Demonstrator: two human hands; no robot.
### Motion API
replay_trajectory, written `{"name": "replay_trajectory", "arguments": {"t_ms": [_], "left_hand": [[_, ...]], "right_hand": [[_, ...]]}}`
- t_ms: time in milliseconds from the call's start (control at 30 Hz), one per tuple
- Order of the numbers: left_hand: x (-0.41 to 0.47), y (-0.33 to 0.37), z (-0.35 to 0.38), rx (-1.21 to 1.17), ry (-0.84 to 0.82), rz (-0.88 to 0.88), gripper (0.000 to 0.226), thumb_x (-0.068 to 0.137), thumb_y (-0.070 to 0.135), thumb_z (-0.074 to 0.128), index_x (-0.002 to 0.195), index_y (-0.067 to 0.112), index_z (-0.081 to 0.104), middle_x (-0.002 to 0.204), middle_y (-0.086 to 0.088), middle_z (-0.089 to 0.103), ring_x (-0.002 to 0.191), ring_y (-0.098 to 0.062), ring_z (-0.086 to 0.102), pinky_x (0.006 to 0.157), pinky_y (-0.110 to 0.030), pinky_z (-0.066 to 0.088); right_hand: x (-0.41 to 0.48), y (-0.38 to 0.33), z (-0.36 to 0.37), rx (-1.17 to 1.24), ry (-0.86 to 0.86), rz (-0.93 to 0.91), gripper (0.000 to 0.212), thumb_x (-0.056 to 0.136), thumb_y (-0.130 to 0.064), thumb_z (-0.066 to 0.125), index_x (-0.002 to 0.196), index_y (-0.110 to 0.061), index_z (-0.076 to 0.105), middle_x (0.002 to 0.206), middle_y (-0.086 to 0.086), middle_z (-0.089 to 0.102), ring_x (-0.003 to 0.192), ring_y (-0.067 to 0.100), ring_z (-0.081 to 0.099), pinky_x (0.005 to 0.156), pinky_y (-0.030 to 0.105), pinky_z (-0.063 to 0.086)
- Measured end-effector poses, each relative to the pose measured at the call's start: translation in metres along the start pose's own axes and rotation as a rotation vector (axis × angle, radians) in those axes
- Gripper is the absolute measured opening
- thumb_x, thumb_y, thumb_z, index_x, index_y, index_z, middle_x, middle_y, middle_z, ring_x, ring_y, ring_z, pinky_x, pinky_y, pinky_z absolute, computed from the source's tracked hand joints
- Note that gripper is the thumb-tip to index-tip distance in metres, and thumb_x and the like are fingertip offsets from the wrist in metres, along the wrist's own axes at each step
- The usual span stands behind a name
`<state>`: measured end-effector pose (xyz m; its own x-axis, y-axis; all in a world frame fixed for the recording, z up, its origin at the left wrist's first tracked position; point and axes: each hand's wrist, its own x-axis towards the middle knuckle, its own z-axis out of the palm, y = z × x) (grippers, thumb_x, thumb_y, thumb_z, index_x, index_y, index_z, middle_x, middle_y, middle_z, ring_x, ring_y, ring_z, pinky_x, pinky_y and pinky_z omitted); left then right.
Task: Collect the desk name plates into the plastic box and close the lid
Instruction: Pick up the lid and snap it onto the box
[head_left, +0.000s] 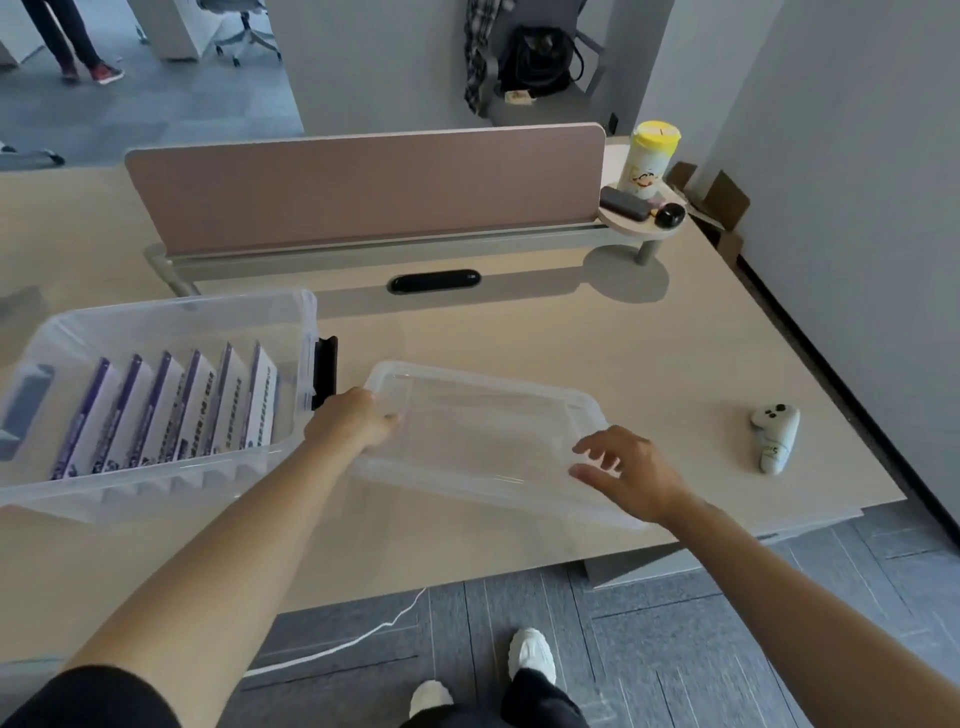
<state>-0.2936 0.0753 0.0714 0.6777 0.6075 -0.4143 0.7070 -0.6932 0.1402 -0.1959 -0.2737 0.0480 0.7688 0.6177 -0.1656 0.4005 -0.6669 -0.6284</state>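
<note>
Name plates (171, 410) sit in the box (156, 491) beside the left hand (353, 423), which grips the lid (483, 431); right hand (631, 470) spread open; closing remains.

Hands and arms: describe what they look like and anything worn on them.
Both forearms are bare. The left hand and right hand show no gloves, rings or watch. A black sleeve covers the left upper arm; no right sleeve is in view.

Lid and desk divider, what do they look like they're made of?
The lid looks like clear glossy plastic: the desk shows through it. The divider is matte pink, perhaps fabric or felt; no shine, weave too blurred to tell.
</note>
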Motion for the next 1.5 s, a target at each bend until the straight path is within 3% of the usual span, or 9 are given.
{"name": "replay_trajectory", "arguments": {"t_ms": [67, 200, 300, 400, 533, 833, 1067, 1300, 1500], "left_hand": [[0.0, -0.002, 0.002, -0.073, 0.031, 0.01, 0.06, 0.087, 0.056, 0.056, 0.138, 0.026, 0.052, 0.129, 0.0, 0.063, 0.109, -0.025, 0.062, 0.081, -0.033, 0.052], [-0.006, -0.001, 0.006, -0.145, 0.045, 0.002, 0.063, 0.086, 0.056, 0.06, 0.141, 0.027, 0.049, 0.144, 0.003, 0.052, 0.123, -0.023, 0.056, 0.093, -0.033, 0.048], [-0.012, 0.001, 0.013, -0.193, 0.029, -0.037, 0.063, 0.087, 0.053, 0.062, 0.142, 0.023, 0.049, 0.148, 0.002, 0.049, 0.129, -0.024, 0.051, 0.102, -0.036, 0.045], [-0.017, 0.001, 0.017, -0.204, 0.06, -0.066, 0.062, 0.088, 0.052, 0.062, 0.141, 0.023, 0.05, 0.149, 0.001, 0.048, 0.131, -0.023, 0.05, 0.104, -0.034, 0.042], [-0.023, 0.003, 0.019, -0.249, 0.135, -0.063, 0.06, 0.089, 0.051, 0.062, 0.142, 0.025, 0.049, 0.147, 0.0, 0.05, 0.132, -0.023, 0.049, 0.102, -0.032, 0.041], [-0.041, -0.003, -0.007, -0.401, 0.391, 0.002, 0.055, 0.092, 0.045, 0.059, 0.143, 0.028, 0.047, 0.14, -0.001, 0.056, 0.119, -0.026, 0.058, 0.086, -0.031, 0.044], [-0.059, -0.037, -0.033, -0.601, 0.544, -0.103, 0.068, 0.093, 0.043, 0.058, 0.15, 0.027, 0.027, 0.117, 0.005, 0.052, 0.096, -0.018, 0.053, 0.08, -0.034, 0.043], [-0.073, -0.143, -0.057, -0.773, 0.519, -0.147, 0.045, 0.09, 0.045, 0.058, 0.13, 0.025, 0.054, 0.112, 0.009, 0.063, 0.104, -0.018, 0.06, 0.089, -0.039, 0.048], [-0.083, -0.258, -0.078, -0.77, 0.651, -0.192, 0.041, 0.096, 0.034, 0.055, 0.132, 0.014, 0.056, 0.111, -0.006, 0.065, 0.105, -0.027, 0.062, 0.084, -0.032, 0.044]], "right_hand": [[0.019, 0.017, -0.009, 0.108, 0.089, 0.062, 0.059, 0.072, -0.079, 0.057, 0.111, -0.036, 0.067, 0.101, -0.009, 0.06, 0.087, 0.011, 0.062, 0.077, 0.029, 0.051], [0.058, 0.055, -0.005, 0.109, -0.002, 0.224, 0.056, 0.085, -0.056, 0.066, 0.135, -0.036, 0.052, 0.121, 0.004, 0.047, 0.109, 0.025, 0.055, 0.096, 0.036, 0.044], [0.075, 0.078, 0.012, 0.168, -0.101, 0.337, 0.063, 0.085, -0.06, 0.063, 0.141, -0.041, 0.044, 0.136, 0.014, 0.048, 0.118, 0.033, 0.055, 0.099, 0.041, 0.045], [0.08, 0.082, 0.028, 0.391, -0.154, 0.4, 0.06, 0.086, -0.052, 0.066, 0.141, -0.037, 0.046, 0.13, 0.009, 0.056, 0.085, 0.029, 0.065, 0.075, 0.04, 0.058], [0.082, 0.078, 0.029, 0.594, -0.131, 0.467, 0.05, 0.091, -0.034, 0.069, 0.137, -0.028, 0.054, 0.098, 0.012, 0.066, 0.05, 0.02, 0.046, 0.04, 0.024, 0.041], [0.122, 0.031, -0.035, 0.53, 0.038, 0.212, 0.048, 0.088, -0.04, 0.07, 0.133, -0.037, 0.055, 0.067, 0.008, 0.049, 0.051, 0.018, 0.044, 0.051, 0.028, 0.042], [0.136, -0.057, -0.066, 0.356, 0.17, -0.018, 0.039, 0.101, -0.033, 0.049, 0.14, -0.04, 0.048, 0.104, 0.005, 0.059, 0.086, 0.021, 0.06, 0.081, 0.033, 0.049], [0.116, -0.162, -0.042, 0.508, 0.172, -0.063, 0.044, 0.103, -0.02, 0.04, 0.141, -0.043, 0.04, 0.087, 0.004, 0.059, 0.061, 0.019, 0.051, 0.051, 0.028, 0.047], [0.094, -0.257, 0.034, 0.557, 0.185, -0.012, 0.043, 0.104, -0.02, 0.039, 0.146, -0.024, 0.032, 0.095, 0.004, 0.057, 0.065, 0.02, 0.052, 0.05, 0.028, 0.047]]}}
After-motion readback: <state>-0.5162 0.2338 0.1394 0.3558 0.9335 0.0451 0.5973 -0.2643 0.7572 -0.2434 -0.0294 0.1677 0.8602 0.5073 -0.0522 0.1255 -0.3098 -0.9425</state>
